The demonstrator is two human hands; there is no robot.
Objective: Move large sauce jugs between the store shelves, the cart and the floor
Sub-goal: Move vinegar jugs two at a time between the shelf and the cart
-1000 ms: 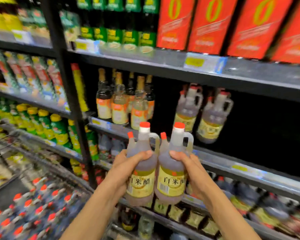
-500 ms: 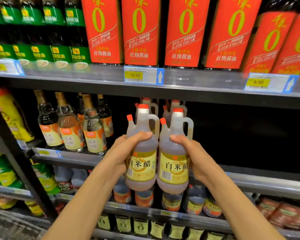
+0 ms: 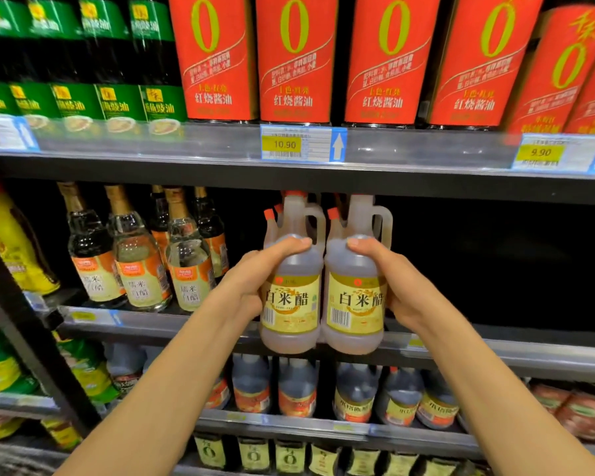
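Note:
Two large jugs of pale vinegar with yellow labels, red caps and side handles stand upright side by side in the air at the front of the middle shelf [image 3: 495,348]. My left hand [image 3: 255,280] grips the left jug [image 3: 291,304] round its shoulder and side. My right hand [image 3: 397,280] grips the right jug [image 3: 354,304] the same way. The jug bases hang just over the shelf's front rail. Behind their necks more jugs of the same kind [image 3: 315,207] are partly visible, deeper on the shelf.
To the right of the jugs the middle shelf is dark. Glass vinegar bottles [image 3: 134,266] stand to the left. Red-labelled soy sauce bottles [image 3: 292,56] fill the shelf above, with price tags [image 3: 296,144]. Darker jugs [image 3: 296,389] line the shelf below.
Both hands have carried the two jugs up and forward toward the middle shelf, and the view has closed in on the shelving. The cart seen earlier at lower left is out of view.

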